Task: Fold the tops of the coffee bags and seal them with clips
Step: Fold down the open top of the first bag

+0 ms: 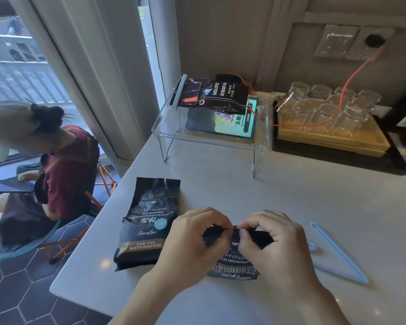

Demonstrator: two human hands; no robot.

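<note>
A black coffee bag (234,261) lies on the white counter (291,207) right in front of me. My left hand (192,240) and my right hand (272,242) both pinch its crumpled top edge, fingertips almost touching. A second black coffee bag (148,221) lies flat to the left, its top unfolded. An open light blue clip (338,254) rests on the counter to the right of my right hand. A third bag (216,95) with a clip (178,90) on its end lies on the clear shelf.
A clear acrylic shelf (211,141) stands at the back with a lit tablet under it. Several upturned glasses (326,106) fill a wooden tray at the back right, with an orange cable across them. A person sits on a stool past the counter's left edge.
</note>
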